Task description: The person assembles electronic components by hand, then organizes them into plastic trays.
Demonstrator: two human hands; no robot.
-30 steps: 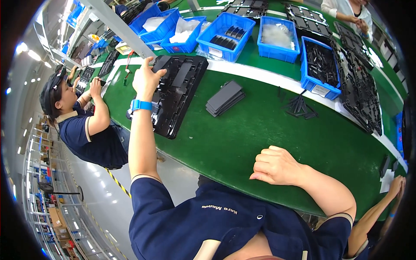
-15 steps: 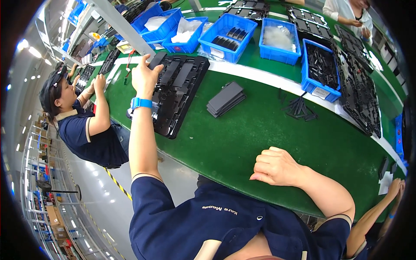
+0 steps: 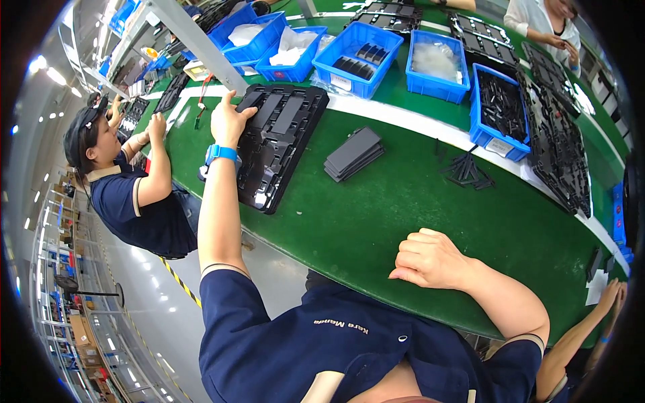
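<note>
My left hand (image 3: pixel 230 125), with a blue band (image 3: pixel 222 152) at its wrist, reaches to the far left side of a black moulded tray (image 3: pixel 285 151). Its thumb and index finger are spread, and the thumb lies beside a dark flat rectangular piece in the tray's far end. Similar dark pieces (image 3: pixel 287 114) lie in slots next to it. My right hand (image 3: pixel 431 259) rests as a loose fist on the green table, and nothing shows in it. Between the hands, farther back, is a small stack of dark grey rectangular plates (image 3: pixel 354 153).
Black strips (image 3: pixel 468 171) lie loose on the green table (image 3: pixel 376 215). Along the back stand blue bins (image 3: pixel 435 86) with bags and black parts. A metal post (image 3: pixel 191 43) rises beyond the tray. One co-worker (image 3: pixel 138 195) is at the left; another's hands (image 3: pixel 610 295) show at right.
The dark rectangular piece that was raised between my left thumb and fingers now lies down in the tray, and the fingers have come off it. My right hand has stayed put.
</note>
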